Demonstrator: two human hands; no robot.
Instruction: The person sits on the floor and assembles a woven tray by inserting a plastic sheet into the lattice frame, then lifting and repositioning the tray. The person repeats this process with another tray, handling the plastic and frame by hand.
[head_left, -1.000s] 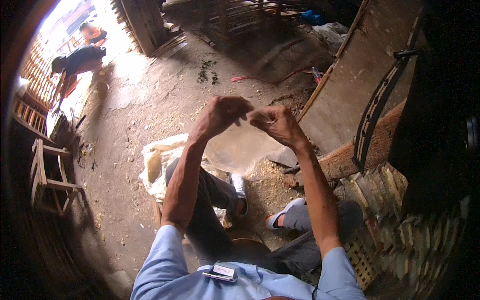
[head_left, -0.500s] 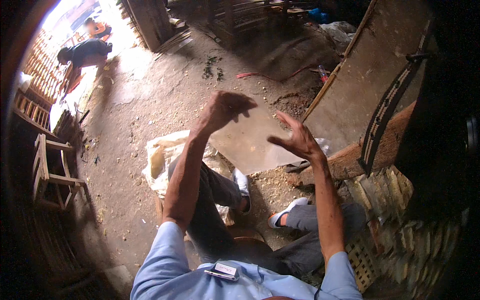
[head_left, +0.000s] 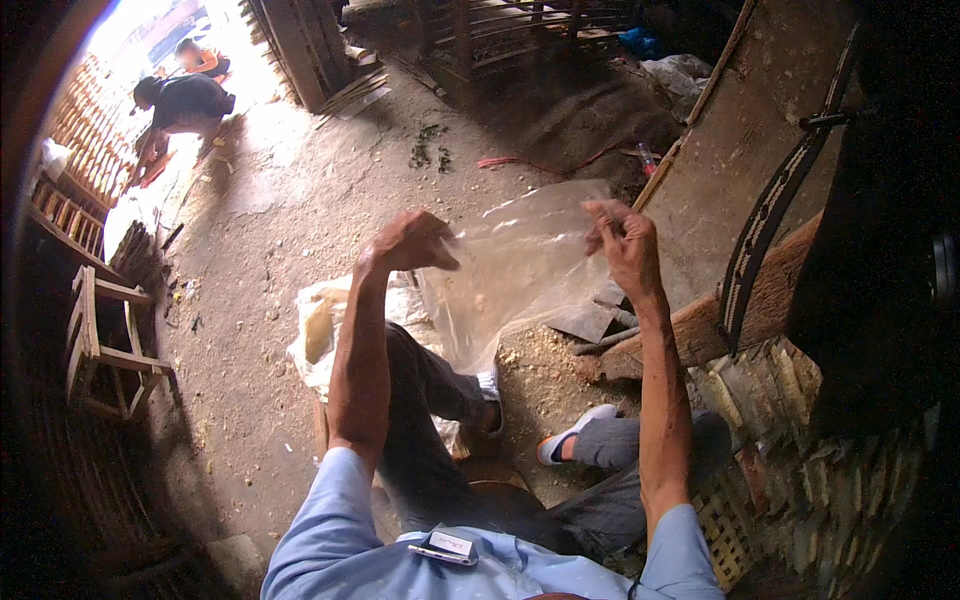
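Open floor [head_left: 300, 190]: left of the plastic bag [head_left: 510, 270].
Blocked: slanted board [head_left: 740, 150] just right of the bag; knees below.

Dirt floor [head_left: 300, 230] strewn with sawdust; daylight floods in at eleven o'clock. Wooden chair [head_left: 105, 335] at nine, slatted racks [head_left: 520, 25] at twelve, brick wall [head_left: 830, 510] at four.

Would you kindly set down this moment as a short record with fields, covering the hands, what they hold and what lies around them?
Setting: dirt floor of a dim workshop, seen from above the seated person
Left hand: raised, pinching one edge of a clear plastic bag
Right hand: raised, gripping the opposite edge
Bag: held spread between both hands, above the knees
Below: white sack by the left leg, wood shavings near the feet
Left side: small wooden chair
Background: another person crouching in daylight
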